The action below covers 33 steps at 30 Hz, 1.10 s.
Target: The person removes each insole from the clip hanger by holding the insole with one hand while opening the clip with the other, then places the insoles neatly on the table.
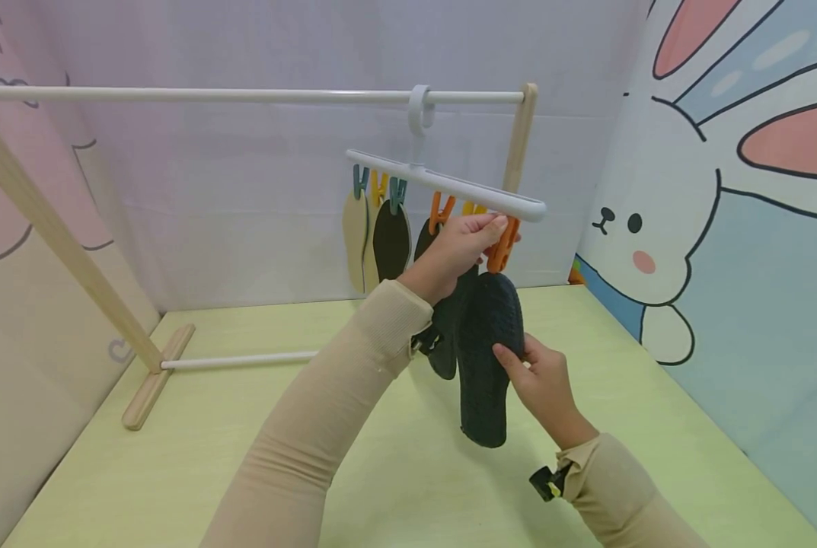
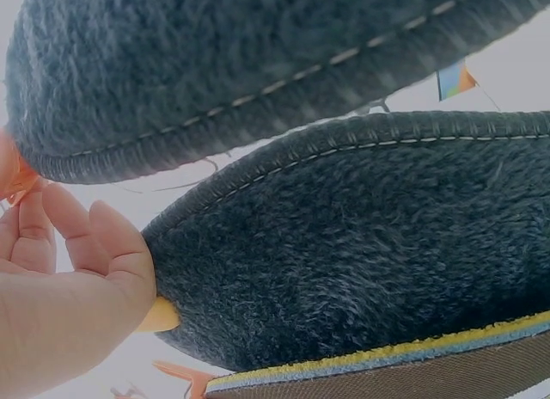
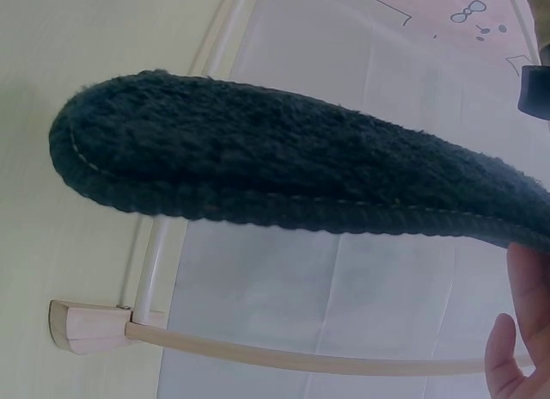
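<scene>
Two pinches | left hand [image 1: 457,247]: orange clip [image 1: 503,248] | right hand [image 1: 544,382]: edge of dark insole [image 1: 485,380] | room below

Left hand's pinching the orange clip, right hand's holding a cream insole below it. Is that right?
Not cream: the insole in the right hand is dark, as the head view shows. The left hand does pinch the orange clip above it.

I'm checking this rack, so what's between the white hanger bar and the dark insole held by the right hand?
The head view shows an orange clothespin, pinched by the left hand, between hanger bar and dark insole.
</scene>
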Each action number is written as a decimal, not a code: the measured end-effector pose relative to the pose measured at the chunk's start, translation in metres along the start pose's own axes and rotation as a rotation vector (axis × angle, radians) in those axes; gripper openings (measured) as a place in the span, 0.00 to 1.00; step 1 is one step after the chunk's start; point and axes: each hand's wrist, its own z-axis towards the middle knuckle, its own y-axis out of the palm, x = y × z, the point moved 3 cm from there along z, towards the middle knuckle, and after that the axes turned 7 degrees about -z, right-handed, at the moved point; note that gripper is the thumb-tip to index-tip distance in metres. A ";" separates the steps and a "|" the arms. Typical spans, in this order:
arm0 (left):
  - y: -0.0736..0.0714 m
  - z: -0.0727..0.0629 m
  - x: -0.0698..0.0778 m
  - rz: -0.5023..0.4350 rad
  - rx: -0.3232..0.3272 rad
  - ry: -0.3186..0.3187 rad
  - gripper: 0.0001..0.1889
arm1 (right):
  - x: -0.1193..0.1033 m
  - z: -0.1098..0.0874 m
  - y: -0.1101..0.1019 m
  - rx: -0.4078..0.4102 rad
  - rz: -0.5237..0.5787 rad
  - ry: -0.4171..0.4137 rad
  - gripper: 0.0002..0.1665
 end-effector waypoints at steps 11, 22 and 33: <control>0.003 0.000 0.001 0.006 0.011 -0.006 0.18 | 0.002 -0.001 -0.004 -0.010 0.005 0.012 0.06; 0.005 0.003 0.001 0.019 0.013 -0.019 0.18 | 0.007 0.000 -0.009 0.007 0.017 -0.009 0.07; 0.003 0.008 -0.002 0.017 0.009 -0.035 0.19 | 0.014 0.003 -0.011 -0.020 0.021 -0.014 0.07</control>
